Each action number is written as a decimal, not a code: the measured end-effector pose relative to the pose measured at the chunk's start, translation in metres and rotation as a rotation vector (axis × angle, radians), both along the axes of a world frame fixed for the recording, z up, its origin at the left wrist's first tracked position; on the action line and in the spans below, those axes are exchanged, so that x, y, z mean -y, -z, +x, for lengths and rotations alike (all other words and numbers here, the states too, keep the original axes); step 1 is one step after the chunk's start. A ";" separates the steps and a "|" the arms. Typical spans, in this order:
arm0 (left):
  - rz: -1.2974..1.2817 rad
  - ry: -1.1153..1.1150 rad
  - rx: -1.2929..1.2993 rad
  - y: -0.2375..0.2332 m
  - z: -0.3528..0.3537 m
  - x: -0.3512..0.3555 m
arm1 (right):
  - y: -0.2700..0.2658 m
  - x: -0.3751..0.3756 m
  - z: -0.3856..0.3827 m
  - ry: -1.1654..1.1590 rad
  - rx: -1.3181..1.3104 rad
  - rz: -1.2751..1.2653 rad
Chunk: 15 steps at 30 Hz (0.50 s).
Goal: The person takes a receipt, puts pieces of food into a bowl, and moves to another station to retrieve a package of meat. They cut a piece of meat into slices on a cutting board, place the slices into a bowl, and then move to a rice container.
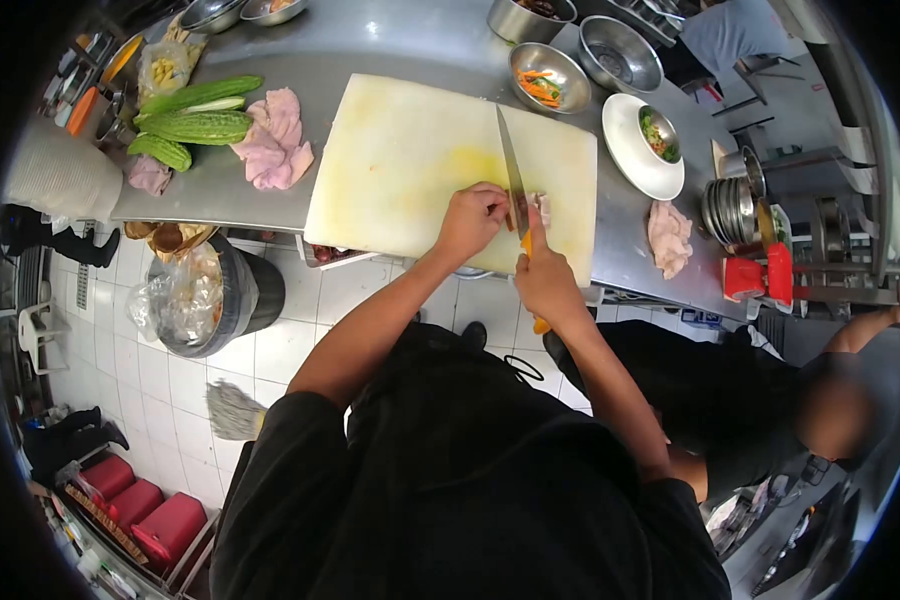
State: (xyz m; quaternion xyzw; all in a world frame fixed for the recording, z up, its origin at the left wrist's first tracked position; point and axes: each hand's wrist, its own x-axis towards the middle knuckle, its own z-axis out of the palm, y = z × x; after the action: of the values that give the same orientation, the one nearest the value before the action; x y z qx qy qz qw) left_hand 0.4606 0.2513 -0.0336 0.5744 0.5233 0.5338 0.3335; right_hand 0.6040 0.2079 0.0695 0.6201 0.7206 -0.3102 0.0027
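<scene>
My right hand point(548, 280) is wrapped round the orange handle of a long knife point(511, 155), its blade pointing away from me over the white cutting board point(390, 150). Just left of the blade, my left hand point(473, 218) has its fingers bent together at a small brownish piece of food point(511, 212), partly hidden by the fingers and blade. Pale cut pieces point(540, 203) lie on the board to the right of the blade. A yellow stain marks the board beyond my hands.
Green bitter melons point(195, 127) and a pink cloth point(273, 140) lie left of the board. Beyond it stand a bowl with carrot strips point(549, 78) and a white plate point(628, 150). A co-worker point(750, 400) stands at my right; a bin point(255, 290) is below left.
</scene>
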 end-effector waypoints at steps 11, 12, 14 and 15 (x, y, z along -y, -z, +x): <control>0.016 -0.010 -0.012 0.002 0.003 -0.001 | -0.038 -0.001 -0.003 0.066 -0.040 -0.180; 0.014 -0.010 -0.009 0.001 0.003 0.000 | -0.029 0.000 0.000 0.051 -0.039 -0.139; 0.013 -0.011 0.000 0.002 0.002 0.000 | -0.010 0.000 0.005 0.016 -0.038 -0.054; 0.013 -0.009 0.007 0.002 0.002 0.000 | -0.011 0.001 0.004 0.024 -0.037 -0.063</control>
State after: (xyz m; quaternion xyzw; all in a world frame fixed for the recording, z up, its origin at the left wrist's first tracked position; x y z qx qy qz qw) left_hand 0.4630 0.2513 -0.0357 0.5722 0.5214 0.5407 0.3291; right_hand 0.6075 0.2068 0.0803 0.6227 0.7028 -0.3440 0.0052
